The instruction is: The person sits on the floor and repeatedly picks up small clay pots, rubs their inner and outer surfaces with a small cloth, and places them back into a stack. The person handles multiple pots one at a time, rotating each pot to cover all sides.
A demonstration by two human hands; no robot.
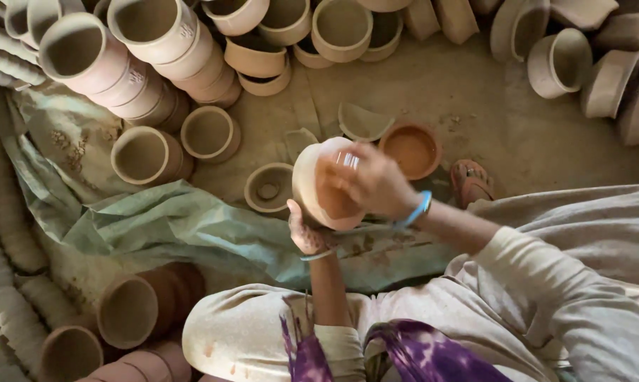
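Two hands hold one round clay pot [326, 185] up in the air, above the dusty floor [475, 106]. The pot is pale on the outside, with a wet orange-brown patch on the side that faces us. The left hand [304, 230] is under the pot and cups it from below, fingers curled up around its bottom edge. The right hand [372, 182] lies flat on the orange-brown patch, fingers spread over the pot's side and pressed against it. A blue bangle [420, 209] sits on the right wrist, and a thin pale bangle [318, 255] is on the left wrist.

Just behind the pot, on the floor, stands a small bowl with orange-brown colour inside [411, 150]. Beside it lies a broken pot piece [362, 122]. A small clay pot with a lump inside [268, 187] sits near the left hand. A sandalled foot [471, 182] shows to the right of the bowl.

A green plastic sheet [157, 223] is spread under the hands and over the person's lap. Many pale clay pots lie stacked in rows [121, 64] farther off, and more lean at the far right [560, 62]. Darker brown pots [132, 308] lie stacked at the lower left.
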